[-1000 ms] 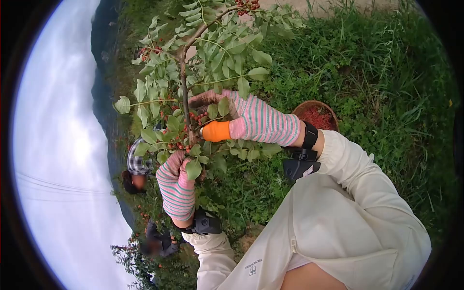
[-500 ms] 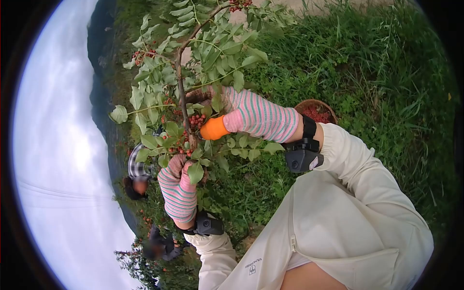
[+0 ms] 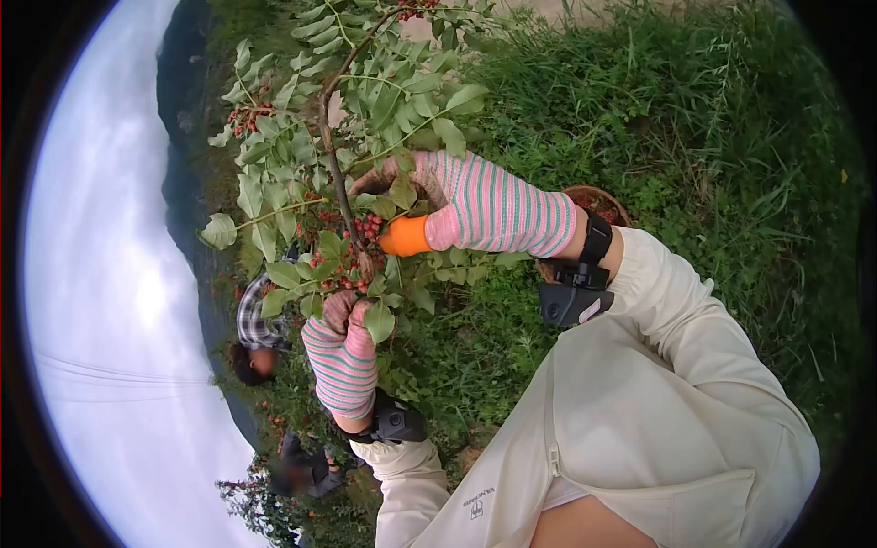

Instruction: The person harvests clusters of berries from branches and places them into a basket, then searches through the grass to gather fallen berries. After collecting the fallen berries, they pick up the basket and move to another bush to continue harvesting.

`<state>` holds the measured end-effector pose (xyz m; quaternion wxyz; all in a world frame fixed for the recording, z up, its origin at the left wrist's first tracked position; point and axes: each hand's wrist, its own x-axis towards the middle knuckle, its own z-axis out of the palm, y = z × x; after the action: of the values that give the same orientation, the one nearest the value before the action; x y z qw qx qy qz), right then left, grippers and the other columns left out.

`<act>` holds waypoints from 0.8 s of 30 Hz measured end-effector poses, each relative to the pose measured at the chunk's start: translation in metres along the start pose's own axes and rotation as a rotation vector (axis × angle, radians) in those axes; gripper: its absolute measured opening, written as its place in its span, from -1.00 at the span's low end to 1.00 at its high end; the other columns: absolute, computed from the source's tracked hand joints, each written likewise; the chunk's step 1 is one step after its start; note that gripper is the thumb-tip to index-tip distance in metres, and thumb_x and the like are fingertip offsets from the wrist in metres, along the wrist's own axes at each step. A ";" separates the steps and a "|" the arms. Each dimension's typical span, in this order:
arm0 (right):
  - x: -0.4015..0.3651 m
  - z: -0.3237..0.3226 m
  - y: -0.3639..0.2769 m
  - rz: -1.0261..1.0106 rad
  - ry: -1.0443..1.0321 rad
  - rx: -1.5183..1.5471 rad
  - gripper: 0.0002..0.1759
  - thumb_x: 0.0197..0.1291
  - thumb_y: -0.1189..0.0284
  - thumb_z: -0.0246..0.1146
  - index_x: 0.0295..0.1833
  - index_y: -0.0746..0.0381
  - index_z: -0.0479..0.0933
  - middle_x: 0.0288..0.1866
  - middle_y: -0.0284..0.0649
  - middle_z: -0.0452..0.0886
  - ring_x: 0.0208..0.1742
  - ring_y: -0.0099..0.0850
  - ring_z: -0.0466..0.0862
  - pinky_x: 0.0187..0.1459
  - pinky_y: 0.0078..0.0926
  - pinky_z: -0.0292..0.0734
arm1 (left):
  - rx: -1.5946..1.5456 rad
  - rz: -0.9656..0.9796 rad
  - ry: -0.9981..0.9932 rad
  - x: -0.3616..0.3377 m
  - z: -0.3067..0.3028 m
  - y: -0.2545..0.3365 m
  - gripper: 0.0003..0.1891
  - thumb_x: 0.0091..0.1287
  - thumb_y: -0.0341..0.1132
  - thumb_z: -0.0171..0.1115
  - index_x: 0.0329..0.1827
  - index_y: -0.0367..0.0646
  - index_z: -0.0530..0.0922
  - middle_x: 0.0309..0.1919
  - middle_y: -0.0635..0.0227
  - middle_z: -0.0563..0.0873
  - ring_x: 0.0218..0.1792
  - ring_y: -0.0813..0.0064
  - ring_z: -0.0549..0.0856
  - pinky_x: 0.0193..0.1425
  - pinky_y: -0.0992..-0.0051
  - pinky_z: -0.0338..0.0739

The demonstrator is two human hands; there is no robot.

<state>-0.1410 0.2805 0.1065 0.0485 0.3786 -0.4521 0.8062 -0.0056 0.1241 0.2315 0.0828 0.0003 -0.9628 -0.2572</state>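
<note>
My right hand [image 3: 484, 205], in a pink, grey and green striped glove with an orange thumb cover [image 3: 406, 237], bends round a cluster of red berries [image 3: 367, 228]. Its thumb touches the berries and its fingertips are partly behind leaves. My left hand [image 3: 342, 352], in a matching glove, is closed at the lower end of the brown branch [image 3: 334, 164], just below the berries; leaves partly cover its fingers. Green leaves [image 3: 393, 100] and more berries [image 3: 251, 119] grow along the branch.
The view is turned sideways. Behind my right wrist is a round basket [image 3: 614, 203], partly hidden. Grass [image 3: 694, 164] covers the ground. A person in a checked shirt [image 3: 254, 315] and another in dark clothes [image 3: 315, 470] are among bushes at the left.
The branch has shifted slightly left in view, and its upper leaves with it. My right wrist now covers more of the basket. Both hands stay closed near the berries.
</note>
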 end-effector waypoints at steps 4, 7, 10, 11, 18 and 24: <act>-0.001 -0.005 -0.013 0.057 -0.004 0.047 -0.37 -0.15 0.39 0.28 0.10 0.43 0.35 -0.21 0.04 0.58 -0.25 -0.36 0.58 -0.20 -0.40 0.50 | 0.208 0.044 0.001 0.002 0.009 0.013 -0.69 0.28 -0.16 0.19 -0.44 -0.26 0.47 -0.58 0.44 0.42 -0.51 0.59 0.36 -0.38 0.55 0.33; -0.006 -0.012 -0.027 0.156 -0.035 -0.021 -0.38 -0.10 0.23 0.28 0.03 0.42 0.39 -0.30 -0.06 0.53 -0.30 -0.39 0.50 -0.23 -0.39 0.43 | -0.072 0.050 0.022 0.004 0.017 0.023 -0.83 0.23 -0.31 0.19 -0.38 -0.20 0.43 -0.54 0.57 0.35 -0.56 0.68 0.31 -0.49 0.64 0.24; -0.007 -0.013 -0.025 0.136 -0.055 -0.046 -0.33 -0.08 0.02 0.28 -0.05 0.39 0.43 -0.46 -0.21 0.44 -0.44 -0.43 0.37 -0.35 -0.35 0.32 | 0.006 0.019 0.010 0.001 0.016 0.025 -0.69 0.28 -0.17 0.19 -0.41 -0.29 0.47 -0.56 0.46 0.44 -0.49 0.60 0.34 -0.37 0.57 0.32; -0.007 -0.013 -0.024 0.167 -0.089 -0.009 -0.31 -0.11 -0.02 0.27 -0.08 0.39 0.43 -0.52 -0.23 0.38 -0.49 -0.44 0.32 -0.41 -0.32 0.28 | 0.036 0.019 0.005 0.000 0.016 0.022 -0.70 0.27 -0.19 0.20 -0.42 -0.29 0.46 -0.56 0.47 0.43 -0.49 0.59 0.33 -0.37 0.57 0.31; -0.005 -0.010 -0.021 0.205 -0.168 0.002 -0.28 -0.12 -0.01 0.27 0.05 0.32 0.43 -0.39 -0.24 0.46 -0.35 -0.50 0.38 -0.24 -0.48 0.34 | 0.112 0.034 0.063 -0.006 0.017 0.018 -0.73 0.24 -0.29 0.23 -0.49 -0.28 0.40 -0.59 0.50 0.37 -0.50 0.58 0.28 -0.37 0.57 0.26; -0.006 -0.010 -0.036 0.134 -0.093 0.179 -0.31 -0.18 0.44 0.26 0.18 0.39 0.32 0.06 -0.06 0.52 0.05 -0.41 0.48 0.17 -0.52 0.29 | -0.094 0.004 0.068 -0.002 0.025 0.028 -0.79 0.25 -0.36 0.19 -0.47 -0.29 0.42 -0.57 0.49 0.40 -0.49 0.59 0.30 -0.38 0.59 0.26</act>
<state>-0.1274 0.3109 0.1245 -0.0604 0.3873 -0.4045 0.8263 -0.0065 0.1605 0.2236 0.1157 0.0033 -0.9463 -0.3020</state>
